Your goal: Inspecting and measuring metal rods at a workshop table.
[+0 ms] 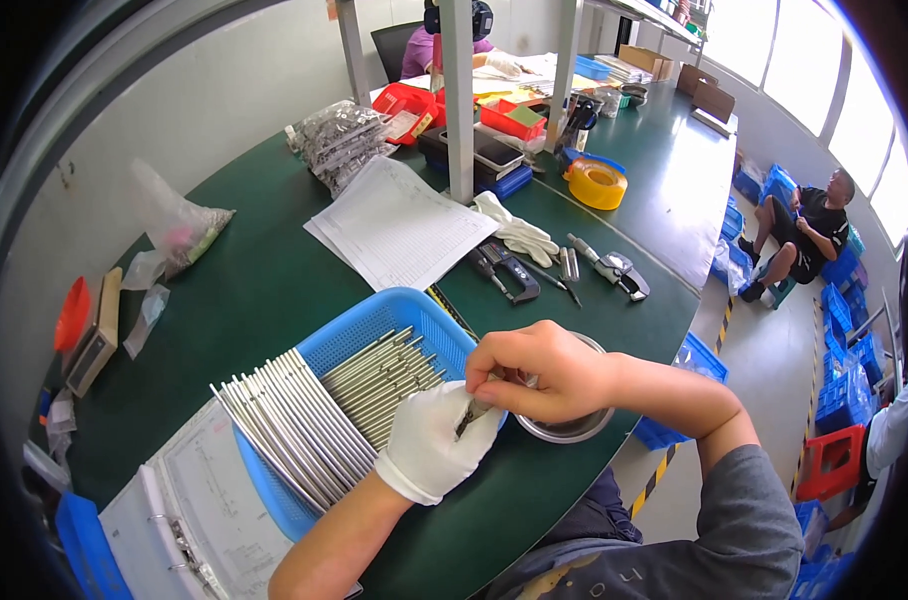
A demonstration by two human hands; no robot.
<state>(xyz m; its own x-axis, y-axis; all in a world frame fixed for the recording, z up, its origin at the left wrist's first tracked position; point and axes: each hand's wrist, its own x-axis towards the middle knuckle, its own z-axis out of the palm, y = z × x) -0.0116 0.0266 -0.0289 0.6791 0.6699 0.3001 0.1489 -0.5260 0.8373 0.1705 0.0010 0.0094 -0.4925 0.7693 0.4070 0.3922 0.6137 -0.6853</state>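
Observation:
My left hand [432, 445], in a white glove, is closed round a small dark-and-silver metal part [465, 420], mostly hidden by the fingers. Bare and bent over it, my right hand [544, 372] pinches at the same spot; what its fingertips hold is too small to make out. Both hands are above the near right side of a blue perforated basket [359, 307]. Long silver metal rods [294, 425] lie side by side across its left part, and shorter rods [379, 375] fill its right part. A round metal bowl [564, 432] sits partly hidden beneath my right hand.
Beyond the basket lie printed sheets [404, 225], a white glove [517, 230], a digital micrometer [504, 272] and another micrometer [614, 265]. A metal post [459, 110] rises from the green table. An open ring binder [199, 520] is at near left. Other people are at far side and right.

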